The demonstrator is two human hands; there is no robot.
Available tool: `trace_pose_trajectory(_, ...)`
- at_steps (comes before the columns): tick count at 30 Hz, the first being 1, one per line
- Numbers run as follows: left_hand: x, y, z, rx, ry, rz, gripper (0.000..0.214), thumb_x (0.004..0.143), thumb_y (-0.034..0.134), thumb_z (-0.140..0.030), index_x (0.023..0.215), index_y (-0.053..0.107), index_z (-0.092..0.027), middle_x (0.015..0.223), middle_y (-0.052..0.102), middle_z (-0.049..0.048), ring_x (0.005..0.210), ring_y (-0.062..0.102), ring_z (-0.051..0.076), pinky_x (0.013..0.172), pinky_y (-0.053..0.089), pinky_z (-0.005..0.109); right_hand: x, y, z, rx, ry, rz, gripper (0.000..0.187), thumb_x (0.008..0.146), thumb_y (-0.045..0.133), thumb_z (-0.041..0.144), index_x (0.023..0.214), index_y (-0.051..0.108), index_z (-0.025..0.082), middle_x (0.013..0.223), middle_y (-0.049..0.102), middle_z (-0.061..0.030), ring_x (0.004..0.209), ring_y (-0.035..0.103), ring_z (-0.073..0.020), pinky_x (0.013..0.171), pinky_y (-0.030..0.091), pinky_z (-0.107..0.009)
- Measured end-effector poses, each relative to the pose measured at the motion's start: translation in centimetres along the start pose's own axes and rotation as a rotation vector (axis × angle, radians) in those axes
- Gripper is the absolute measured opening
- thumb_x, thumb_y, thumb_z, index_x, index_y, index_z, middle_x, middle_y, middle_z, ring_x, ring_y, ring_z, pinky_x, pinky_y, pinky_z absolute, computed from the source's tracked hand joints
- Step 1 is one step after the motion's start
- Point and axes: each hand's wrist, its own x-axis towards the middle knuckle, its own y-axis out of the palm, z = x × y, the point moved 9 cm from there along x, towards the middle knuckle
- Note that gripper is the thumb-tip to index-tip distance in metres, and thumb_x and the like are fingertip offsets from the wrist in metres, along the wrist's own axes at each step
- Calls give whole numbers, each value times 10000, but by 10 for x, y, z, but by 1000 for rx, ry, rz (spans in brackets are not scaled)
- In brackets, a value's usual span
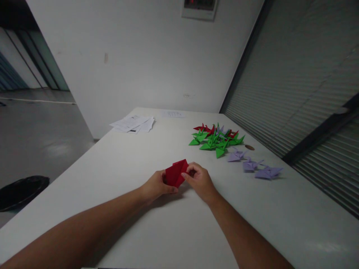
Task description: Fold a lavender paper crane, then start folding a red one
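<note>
A folded red paper (pixel 175 172) is held just above the white table (pixel 117 164), near its middle. My left hand (pixel 155 185) pinches its lower left edge, fingers closed on it. My right hand (pixel 199 180) grips its right side, fingers curled over the fold. Both forearms reach in from the bottom of the view.
Beyond the hands lies a pile of green and red paper cranes (pixel 216 138). Three purple cranes (pixel 254 164) sit in a row to its right. White printed sheets (pixel 134 123) lie at the far left corner. A black bin (pixel 21 191) stands on the floor at left. Window blinds run along the right.
</note>
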Motion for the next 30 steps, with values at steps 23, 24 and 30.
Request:
trace_pose_trajectory(23, 3, -1, 6, -12, -14, 4, 489, 598, 850, -98, 1056, 681, -123, 827, 720, 36, 638, 652, 132, 640, 542, 264, -7, 7, -29, 362, 400, -36, 477, 720, 810, 441, 983, 466, 240, 645, 693, 41, 518, 636, -151, 531, 512, -262)
trace_pose_trajectory(24, 3, -1, 6, -17, -11, 0, 489, 598, 848, -95, 1058, 683, -124, 843, 725, 39, 649, 652, 133, 654, 549, 271, -6, 7, -28, 354, 391, -39, 478, 717, 811, 436, 985, 468, 239, 636, 693, 43, 511, 636, -150, 530, 514, -263)
trace_pose_trajectory(30, 2, -4, 4, -5, -28, -45, 428, 600, 848, -110, 1003, 705, -94, 827, 738, 68, 652, 652, 143, 613, 515, 247, -6, 14, -23, 329, 376, 9, 465, 717, 805, 414, 993, 476, 233, 629, 699, 43, 516, 648, -156, 540, 525, -275)
